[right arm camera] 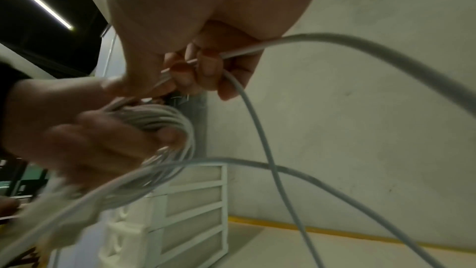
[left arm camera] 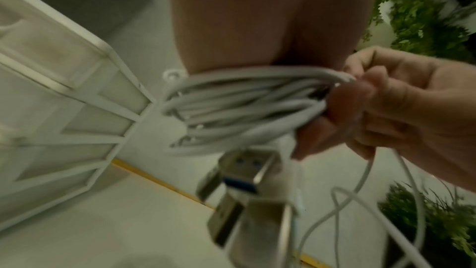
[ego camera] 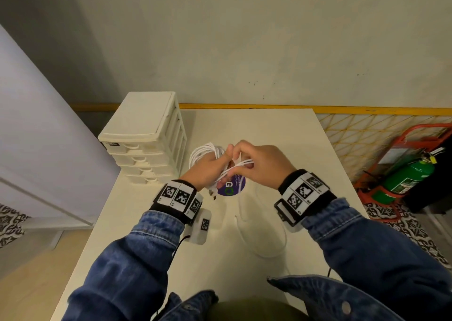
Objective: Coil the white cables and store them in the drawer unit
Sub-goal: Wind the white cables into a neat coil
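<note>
Above the surface (ego camera: 269,134), left hand (ego camera: 208,168) fingers clamp the cable coil (ego camera: 205,152) so loops stay together; right hand (ego camera: 259,164) fingers pinch loose strands (ego camera: 241,165) for winding

Green fire extinguisher (ego camera: 408,179) in red stand (ego camera: 401,149), floor right of table (ego camera: 281,134); purple round sticker (ego camera: 232,187) on tabletop.

Head view even, soft; wrist views dim, blurry, edges warped w/ fisheye.
</note>
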A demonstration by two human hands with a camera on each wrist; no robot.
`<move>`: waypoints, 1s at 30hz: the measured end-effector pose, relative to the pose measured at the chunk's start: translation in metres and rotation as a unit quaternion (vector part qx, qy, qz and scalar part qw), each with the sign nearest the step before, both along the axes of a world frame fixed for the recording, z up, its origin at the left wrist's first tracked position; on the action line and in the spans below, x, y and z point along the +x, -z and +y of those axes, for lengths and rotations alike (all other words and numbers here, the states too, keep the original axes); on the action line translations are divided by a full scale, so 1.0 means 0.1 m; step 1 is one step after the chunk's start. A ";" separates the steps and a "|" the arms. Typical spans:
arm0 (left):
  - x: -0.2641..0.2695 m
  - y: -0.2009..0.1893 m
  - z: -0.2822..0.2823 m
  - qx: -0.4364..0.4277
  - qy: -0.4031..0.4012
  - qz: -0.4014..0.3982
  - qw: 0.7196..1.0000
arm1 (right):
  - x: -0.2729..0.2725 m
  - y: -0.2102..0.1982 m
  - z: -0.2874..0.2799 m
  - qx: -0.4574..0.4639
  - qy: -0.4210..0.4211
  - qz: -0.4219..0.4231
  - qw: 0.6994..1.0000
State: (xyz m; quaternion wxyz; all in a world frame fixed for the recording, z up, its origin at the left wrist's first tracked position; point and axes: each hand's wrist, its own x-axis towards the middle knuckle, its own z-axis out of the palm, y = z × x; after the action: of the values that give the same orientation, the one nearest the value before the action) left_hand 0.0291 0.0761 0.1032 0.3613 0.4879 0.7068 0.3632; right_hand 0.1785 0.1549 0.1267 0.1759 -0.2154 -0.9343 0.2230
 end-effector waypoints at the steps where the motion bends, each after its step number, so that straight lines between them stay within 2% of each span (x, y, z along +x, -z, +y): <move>1: 0.03 -0.02 -0.01 -0.012 0.043 -0.042 0.998 | 0.03 -0.03 0.04 -0.001 0.011 -0.001 1.000; 3: 0.08 -0.04 -0.03 -0.028 0.108 -0.130 0.985 | 0.09 -0.09 0.13 0.007 0.029 0.023 0.999; 7: 0.22 0.00 -0.07 -0.057 0.231 -0.205 0.949 | 0.15 -0.09 0.38 -0.021 0.086 0.115 0.989; 9: 0.31 -0.05 -0.07 -0.061 0.263 -0.247 0.931 | 0.14 0.01 0.45 -0.027 0.099 0.120 0.987; 13: 0.39 -0.13 0.01 -0.068 0.226 -0.290 0.927 | 0.10 0.26 0.39 -0.097 0.102 0.145 0.979; 15: 0.37 -0.13 0.02 -0.071 0.210 -0.333 0.916 | 0.08 0.43 0.35 -0.144 0.108 0.146 0.973; 19: 0.32 -0.08 0.01 -0.019 0.233 -0.469 0.852 | 0.05 0.82 0.28 -0.241 0.130 0.139 0.952; 23: 0.34 -0.07 0.03 0.006 0.262 -0.525 0.810 | 0.02 0.91 0.16 -0.342 0.160 0.174 0.910; 27: 0.34 -0.09 0.07 0.052 0.253 -0.569 0.781 | 0.00 0.93 0.15 -0.360 0.179 0.167 0.900; 30: 0.33 -0.11 0.12 0.130 0.203 -0.615 0.751 | -0.01 0.94 0.09 -0.342 0.175 0.178 0.906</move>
State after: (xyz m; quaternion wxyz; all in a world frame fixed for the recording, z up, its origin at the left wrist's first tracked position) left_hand 0.0619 0.0878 0.1142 0.7160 0.3341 0.1621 0.5911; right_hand 0.1774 0.1636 0.0328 0.2908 -0.3794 -0.7010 0.5292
